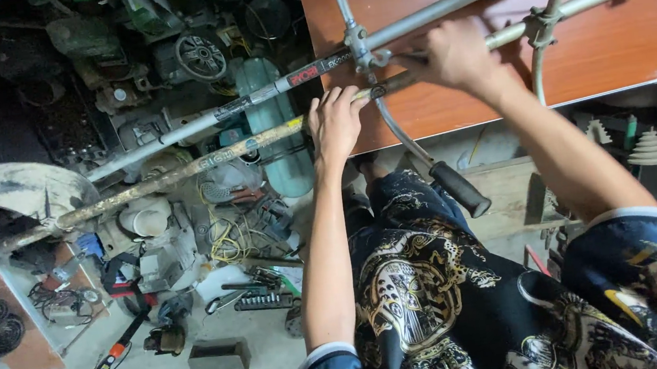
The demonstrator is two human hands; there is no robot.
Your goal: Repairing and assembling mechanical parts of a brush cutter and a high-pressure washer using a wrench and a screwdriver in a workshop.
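Cluttered workshop floor lies below, strewn with tools, wires and machine parts. Across a reddish-brown wooden tabletop rests a long dirty metal trimmer shaft, its long axis running from upper right down to lower left, where a grimy guard sits. Left hand wraps closed around this shaft; right hand clasps it further up. Just above, a second grey shaft lies parallel. A curved handlebar with black grip hangs below.
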